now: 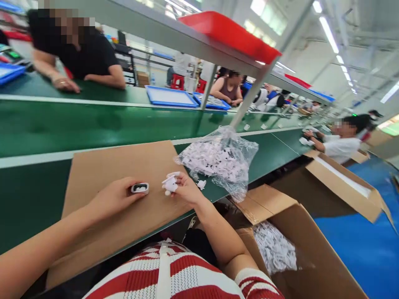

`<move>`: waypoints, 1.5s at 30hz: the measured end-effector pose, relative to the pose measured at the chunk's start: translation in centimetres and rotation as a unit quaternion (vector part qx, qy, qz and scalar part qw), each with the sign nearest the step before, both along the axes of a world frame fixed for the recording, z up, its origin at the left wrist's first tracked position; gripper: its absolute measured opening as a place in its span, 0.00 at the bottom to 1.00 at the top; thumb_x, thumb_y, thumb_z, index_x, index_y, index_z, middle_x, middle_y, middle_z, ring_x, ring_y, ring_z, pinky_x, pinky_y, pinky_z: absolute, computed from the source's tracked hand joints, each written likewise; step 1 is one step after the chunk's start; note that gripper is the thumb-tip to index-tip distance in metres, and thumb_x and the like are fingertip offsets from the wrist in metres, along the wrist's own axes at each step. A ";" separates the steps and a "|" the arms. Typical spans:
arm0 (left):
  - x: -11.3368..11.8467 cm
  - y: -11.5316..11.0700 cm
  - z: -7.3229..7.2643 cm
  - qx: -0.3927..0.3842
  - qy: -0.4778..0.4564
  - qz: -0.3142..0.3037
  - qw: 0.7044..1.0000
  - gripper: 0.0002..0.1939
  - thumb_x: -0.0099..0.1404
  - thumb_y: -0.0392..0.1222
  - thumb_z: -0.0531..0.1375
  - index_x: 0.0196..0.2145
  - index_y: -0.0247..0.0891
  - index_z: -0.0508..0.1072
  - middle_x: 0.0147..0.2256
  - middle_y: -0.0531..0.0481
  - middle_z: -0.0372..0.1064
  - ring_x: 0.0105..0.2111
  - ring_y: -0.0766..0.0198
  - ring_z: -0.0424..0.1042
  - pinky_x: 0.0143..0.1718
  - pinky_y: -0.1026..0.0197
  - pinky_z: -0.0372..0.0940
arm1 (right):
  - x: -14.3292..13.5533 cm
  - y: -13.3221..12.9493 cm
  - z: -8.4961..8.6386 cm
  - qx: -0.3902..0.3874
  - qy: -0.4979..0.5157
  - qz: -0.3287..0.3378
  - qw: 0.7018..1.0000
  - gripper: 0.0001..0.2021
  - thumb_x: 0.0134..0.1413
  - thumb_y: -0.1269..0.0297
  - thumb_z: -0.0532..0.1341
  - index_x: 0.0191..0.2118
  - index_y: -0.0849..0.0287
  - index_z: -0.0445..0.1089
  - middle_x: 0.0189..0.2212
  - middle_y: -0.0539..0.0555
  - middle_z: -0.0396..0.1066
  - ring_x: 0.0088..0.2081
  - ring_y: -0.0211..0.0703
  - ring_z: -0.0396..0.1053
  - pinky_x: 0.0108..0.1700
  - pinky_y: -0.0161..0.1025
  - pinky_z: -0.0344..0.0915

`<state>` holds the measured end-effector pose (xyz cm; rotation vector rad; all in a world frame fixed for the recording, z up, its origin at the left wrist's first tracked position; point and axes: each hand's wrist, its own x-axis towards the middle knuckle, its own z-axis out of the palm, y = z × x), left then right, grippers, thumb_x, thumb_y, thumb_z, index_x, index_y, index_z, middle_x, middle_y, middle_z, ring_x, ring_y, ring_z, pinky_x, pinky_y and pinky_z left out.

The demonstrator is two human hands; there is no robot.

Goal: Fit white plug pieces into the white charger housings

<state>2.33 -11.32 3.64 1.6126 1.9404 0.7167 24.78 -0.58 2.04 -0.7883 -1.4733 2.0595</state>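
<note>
My left hand (120, 194) is closed around a small white oblong housing (140, 188) with a dark opening facing me. To its right, my right hand (183, 189) pinches a small white plastic part (170, 183); finger cots or similar white coverings seem to be on some fingertips, though I cannot tell for sure. Both hands are over a flat cardboard sheet (102, 166) on the green bench. Just beyond my right hand lies a loose white piece (201, 184). Behind it sits a clear plastic bag (215, 160) full of small white parts.
An open cardboard box (311, 249) with bagged white parts stands at my right, below bench height. A green conveyor belt (93, 124) runs past the bench's far side. Overhead, a shelf holds a red tray (230, 35). A co-worker (75, 54) sits opposite; blue trays (171, 97) lie across the belt.
</note>
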 end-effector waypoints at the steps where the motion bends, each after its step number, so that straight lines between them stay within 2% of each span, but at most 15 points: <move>1: 0.3 -0.3 -0.3 0.009 -0.031 0.009 0.999 0.28 0.58 0.68 0.61 0.44 0.45 0.80 0.43 0.47 0.80 0.41 0.52 0.77 0.42 0.56 0.70 | -0.3 0.1 0.1 0.019 -0.011 0.008 1.000 0.28 0.39 0.52 0.76 0.47 0.54 0.72 0.41 0.52 0.78 0.30 0.37 0.73 0.29 0.32 0.66; 3: 0.6 -0.7 -0.8 0.018 -0.085 0.027 0.996 0.30 0.58 0.67 0.62 0.48 0.43 0.79 0.43 0.46 0.80 0.40 0.52 0.76 0.43 0.55 0.70 | -0.7 0.2 0.2 0.091 -0.042 0.009 0.995 0.21 0.47 0.53 0.72 0.47 0.54 0.74 0.45 0.54 0.77 0.34 0.39 0.74 0.32 0.35 0.68; 5: 0.8 -1.0 -1.2 0.032 -0.101 0.045 0.993 0.30 0.58 0.67 0.61 0.47 0.42 0.79 0.39 0.47 0.80 0.35 0.54 0.75 0.41 0.55 0.70 | -0.9 0.1 0.4 0.195 -0.080 -0.008 0.977 0.16 0.52 0.56 0.68 0.46 0.55 0.76 0.46 0.55 0.75 0.41 0.42 0.75 0.40 0.38 0.70; 8: 1.0 -1.2 -1.9 0.042 -0.112 0.040 0.992 0.29 0.59 0.66 0.60 0.48 0.42 0.79 0.35 0.48 0.79 0.29 0.58 0.71 0.35 0.57 0.69 | -0.9 -0.2 0.7 0.314 -0.154 -0.034 0.936 0.19 0.56 0.60 0.65 0.53 0.55 0.74 0.42 0.54 0.74 0.43 0.44 0.74 0.48 0.41 0.70; 10: 0.9 -1.3 -2.6 0.051 -0.134 0.035 0.989 0.29 0.60 0.65 0.60 0.50 0.42 0.79 0.33 0.49 0.77 0.28 0.59 0.70 0.32 0.59 0.67 | -1.0 -0.5 0.8 0.380 -0.220 -0.042 0.898 0.18 0.58 0.62 0.64 0.54 0.55 0.73 0.40 0.53 0.74 0.41 0.44 0.73 0.47 0.41 0.69; 13: 0.9 -1.3 -3.8 0.061 -0.167 0.040 0.983 0.30 0.61 0.64 0.61 0.53 0.41 0.77 0.31 0.50 0.76 0.28 0.60 0.69 0.30 0.60 0.65 | -1.2 -1.0 0.8 0.478 -0.306 -0.027 0.823 0.09 0.59 0.64 0.65 0.45 0.54 0.77 0.38 0.54 0.74 0.43 0.46 0.71 0.47 0.42 0.67; 14: 0.9 -1.4 -4.1 0.061 -0.175 0.043 0.982 0.31 0.61 0.63 0.61 0.53 0.41 0.76 0.30 0.50 0.75 0.28 0.61 0.69 0.30 0.60 0.65 | -1.4 -1.3 0.7 0.493 -0.316 -0.019 0.810 0.08 0.60 0.65 0.64 0.44 0.54 0.77 0.39 0.55 0.74 0.44 0.47 0.70 0.48 0.42 0.67; 18: 1.0 -1.4 -4.4 0.055 -0.203 0.044 0.977 0.32 0.61 0.62 0.61 0.56 0.39 0.74 0.32 0.49 0.75 0.29 0.60 0.69 0.31 0.60 0.65 | -2.1 -2.4 1.1 0.521 -0.288 -0.049 0.802 0.14 0.63 0.70 0.61 0.51 0.56 0.77 0.43 0.57 0.74 0.48 0.47 0.69 0.51 0.42 0.66; 21: 1.0 -1.4 -4.5 0.063 -0.212 0.032 0.975 0.32 0.61 0.60 0.61 0.57 0.39 0.73 0.36 0.48 0.77 0.31 0.59 0.70 0.33 0.59 0.66 | -2.8 -3.2 1.7 0.581 -0.276 -0.038 0.764 0.19 0.60 0.77 0.59 0.54 0.56 0.76 0.44 0.58 0.71 0.48 0.49 0.66 0.51 0.43 0.64; 24: 0.9 -1.4 -4.6 0.070 -0.206 0.025 0.976 0.31 0.62 0.59 0.61 0.57 0.39 0.73 0.35 0.50 0.76 0.29 0.61 0.68 0.32 0.59 0.65 | -3.5 -3.5 2.0 0.619 -0.285 -0.004 0.731 0.21 0.57 0.79 0.57 0.53 0.56 0.76 0.43 0.58 0.69 0.46 0.49 0.63 0.48 0.44 0.63; 29: 0.9 -1.3 -4.6 0.083 -0.219 0.019 0.972 0.30 0.62 0.60 0.62 0.55 0.40 0.74 0.35 0.50 0.76 0.31 0.61 0.69 0.35 0.60 0.67 | -4.6 -3.3 1.1 0.625 -0.276 0.016 0.730 0.17 0.55 0.78 0.56 0.45 0.58 0.77 0.37 0.57 0.68 0.42 0.49 0.61 0.44 0.44 0.61; 32: 0.9 -1.4 -4.2 0.075 -0.217 0.015 0.973 0.29 0.62 0.59 0.61 0.55 0.40 0.74 0.35 0.50 0.76 0.31 0.61 0.69 0.34 0.59 0.66 | -4.9 -3.1 0.5 0.629 -0.265 0.028 0.730 0.17 0.56 0.78 0.55 0.46 0.58 0.76 0.36 0.56 0.68 0.40 0.49 0.60 0.44 0.44 0.60; 37: 0.8 -1.4 -3.9 0.067 -0.192 0.011 0.979 0.27 0.63 0.58 0.59 0.53 0.39 0.75 0.36 0.49 0.77 0.32 0.59 0.71 0.36 0.58 0.66 | -5.0 -3.0 0.2 0.653 -0.266 0.047 0.708 0.15 0.53 0.80 0.56 0.40 0.57 0.75 0.34 0.56 0.67 0.40 0.50 0.59 0.42 0.43 0.60; 41: 0.6 -1.5 -3.8 0.053 -0.086 -0.006 0.995 0.20 0.65 0.59 0.55 0.37 0.40 0.76 0.33 0.49 0.76 0.33 0.57 0.72 0.37 0.58 0.66 | -5.2 -3.0 0.4 0.657 -0.262 0.053 0.705 0.16 0.53 0.81 0.56 0.42 0.57 0.73 0.34 0.55 0.67 0.40 0.50 0.60 0.42 0.43 0.61; 45: 0.8 -1.8 -3.3 0.073 0.007 -0.007 0.997 0.18 0.68 0.56 0.54 0.38 0.41 0.75 0.39 0.44 0.78 0.42 0.51 0.75 0.45 0.55 0.66 | -5.4 -2.9 0.3 0.640 -0.256 0.041 0.723 0.12 0.52 0.79 0.57 0.38 0.57 0.73 0.33 0.55 0.68 0.40 0.49 0.61 0.41 0.43 0.61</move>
